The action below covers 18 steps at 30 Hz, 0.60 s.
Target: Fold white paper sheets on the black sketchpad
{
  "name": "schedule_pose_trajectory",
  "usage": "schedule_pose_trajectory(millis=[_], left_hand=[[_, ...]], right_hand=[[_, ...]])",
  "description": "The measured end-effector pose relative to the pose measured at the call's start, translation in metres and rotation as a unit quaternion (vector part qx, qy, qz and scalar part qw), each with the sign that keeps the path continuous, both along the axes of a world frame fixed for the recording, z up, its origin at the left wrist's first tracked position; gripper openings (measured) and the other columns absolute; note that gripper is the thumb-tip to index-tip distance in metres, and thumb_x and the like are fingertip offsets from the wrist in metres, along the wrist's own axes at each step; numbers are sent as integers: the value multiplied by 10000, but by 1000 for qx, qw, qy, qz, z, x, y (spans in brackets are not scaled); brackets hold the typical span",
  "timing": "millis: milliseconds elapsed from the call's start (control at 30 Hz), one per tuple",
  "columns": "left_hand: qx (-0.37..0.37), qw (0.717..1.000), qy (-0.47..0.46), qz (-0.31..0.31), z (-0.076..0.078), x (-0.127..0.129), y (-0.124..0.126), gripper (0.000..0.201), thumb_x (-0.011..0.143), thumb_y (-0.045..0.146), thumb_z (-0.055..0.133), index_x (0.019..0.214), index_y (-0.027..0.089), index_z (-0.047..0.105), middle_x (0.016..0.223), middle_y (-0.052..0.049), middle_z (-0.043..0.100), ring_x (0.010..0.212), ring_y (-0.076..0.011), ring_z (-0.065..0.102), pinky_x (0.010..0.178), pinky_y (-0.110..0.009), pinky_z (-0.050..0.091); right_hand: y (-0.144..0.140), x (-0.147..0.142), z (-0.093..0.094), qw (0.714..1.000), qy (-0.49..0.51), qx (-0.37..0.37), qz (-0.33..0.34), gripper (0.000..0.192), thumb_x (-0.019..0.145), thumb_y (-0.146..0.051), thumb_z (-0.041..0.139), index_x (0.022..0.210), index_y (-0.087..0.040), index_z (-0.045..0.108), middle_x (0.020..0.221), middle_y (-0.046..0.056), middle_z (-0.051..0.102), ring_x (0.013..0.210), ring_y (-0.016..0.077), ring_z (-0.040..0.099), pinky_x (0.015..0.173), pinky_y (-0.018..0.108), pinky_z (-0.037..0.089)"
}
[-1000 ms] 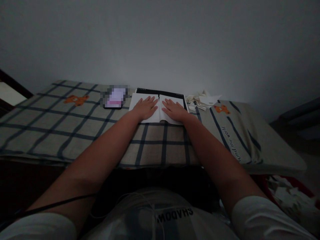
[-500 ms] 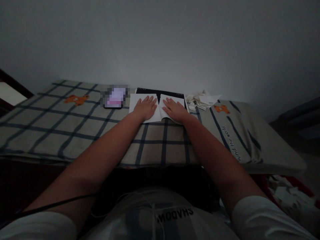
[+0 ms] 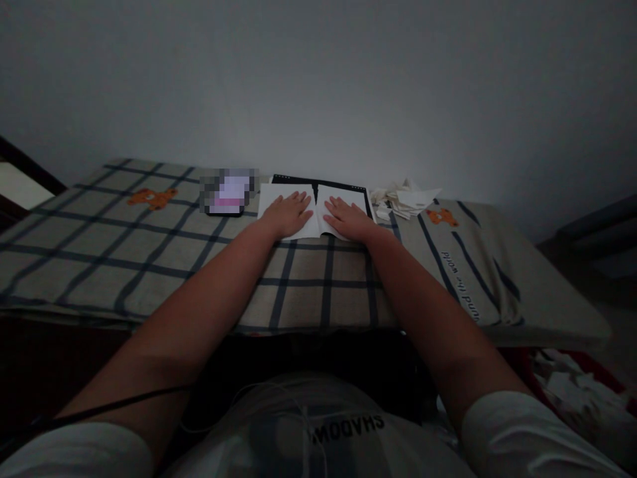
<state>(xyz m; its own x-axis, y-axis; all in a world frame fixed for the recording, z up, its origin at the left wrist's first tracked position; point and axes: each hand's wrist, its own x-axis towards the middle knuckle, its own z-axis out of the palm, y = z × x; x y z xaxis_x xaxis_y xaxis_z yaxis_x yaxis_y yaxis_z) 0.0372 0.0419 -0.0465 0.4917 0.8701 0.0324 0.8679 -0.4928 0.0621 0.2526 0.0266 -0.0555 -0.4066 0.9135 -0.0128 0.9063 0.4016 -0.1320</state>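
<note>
Left hand [image 3: 288,216] and right hand [image 3: 347,220] flat, fingers spread, on white paper [image 3: 314,211], long axis left-right, centre crease pointing away

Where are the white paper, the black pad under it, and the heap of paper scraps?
white paper [image 3: 341,196], head view, far right part left bare by the hands
black pad [image 3: 318,181], head view, far edge strip
heap of paper scraps [image 3: 405,200], head view, middle of the heap

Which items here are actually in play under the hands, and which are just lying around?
In play:
left hand flat on the white paper
right hand flat on the white paper
white paper
black board under it

Lying about:
phone, left of the paper
pile of paper scraps, right of it
checked cloth
</note>
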Motion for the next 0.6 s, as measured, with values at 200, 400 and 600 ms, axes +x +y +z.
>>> schedule_pose_trajectory(millis=[200,400,600], left_hand=[[-13,1000,-2,16,-2,2,-3,643,1056,423,162,1632,140,205,1711,-97,157,1587,-259,121,1267,-524,149],[-9,1000,-11,27,-3,3,-5,634,1057,420,157,1631,159,215,1709,-89,174,1584,-254,140,1266,-522,158],[68,998,-9,-13,-1,1,-7,580,1056,363,204,1561,148,391,1664,-97,324,1557,-246,241,1276,-510,122]], right_hand=[[-1,1,-2,1000,-3,-3,-7,701,1030,-520,206,1630,-158,232,1713,95,139,1588,266,128,1265,543,157],[-4,3,-2,1000,-7,1,-15,702,1029,-521,226,1633,-164,221,1713,96,142,1586,272,134,1263,550,167],[-4,5,1,1000,-4,5,-7,690,1038,-514,237,1629,-158,240,1710,98,154,1586,267,134,1269,529,154]])
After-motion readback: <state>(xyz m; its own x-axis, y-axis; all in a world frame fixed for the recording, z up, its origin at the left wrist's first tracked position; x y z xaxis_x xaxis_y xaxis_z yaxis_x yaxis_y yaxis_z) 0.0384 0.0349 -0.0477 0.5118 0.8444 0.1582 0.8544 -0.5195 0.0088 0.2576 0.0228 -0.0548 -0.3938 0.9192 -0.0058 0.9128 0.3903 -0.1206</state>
